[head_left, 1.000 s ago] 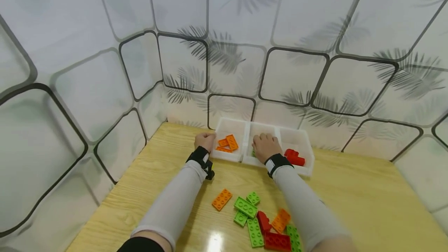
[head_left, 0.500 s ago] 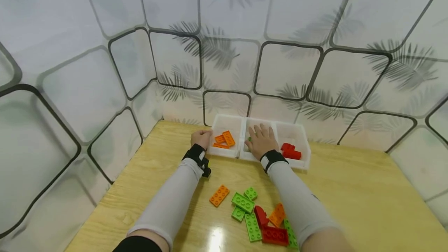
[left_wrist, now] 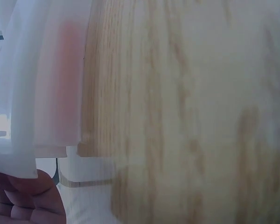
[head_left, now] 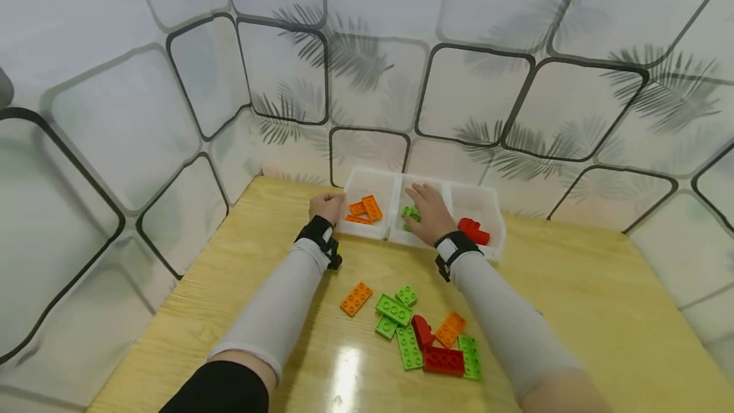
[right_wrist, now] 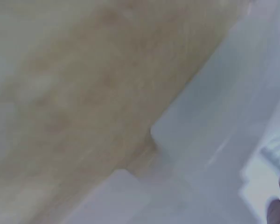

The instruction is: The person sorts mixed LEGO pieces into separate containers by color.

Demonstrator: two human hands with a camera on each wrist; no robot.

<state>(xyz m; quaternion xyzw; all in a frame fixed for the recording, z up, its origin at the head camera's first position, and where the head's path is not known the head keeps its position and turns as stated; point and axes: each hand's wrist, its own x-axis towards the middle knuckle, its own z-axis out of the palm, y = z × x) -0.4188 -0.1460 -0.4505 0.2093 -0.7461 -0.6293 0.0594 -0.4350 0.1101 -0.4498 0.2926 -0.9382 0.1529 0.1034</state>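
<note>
A white three-compartment tray stands near the wall. My left hand grips its left end; in the left wrist view, curled fingers show at the tray's rim. Over the middle compartment hovers my right hand, fingers loosely spread and holding nothing that I can see. Green toy building bricks lie under its fingertips in that compartment. The left compartment holds orange bricks, the right one red bricks. The right wrist view is blurred, with only fingertips at its edge.
On the wooden table, in front of the tray, lie loose bricks: an orange brick apart at the left, then several green ones, red ones and another orange brick. A patterned curtain hangs close behind the tray.
My right hand has lifted from the middle compartment, its fingers spreading from a curled pose, and the green bricks there now show more. The left hand stays at the tray's end. The head view has tilted slightly.
</note>
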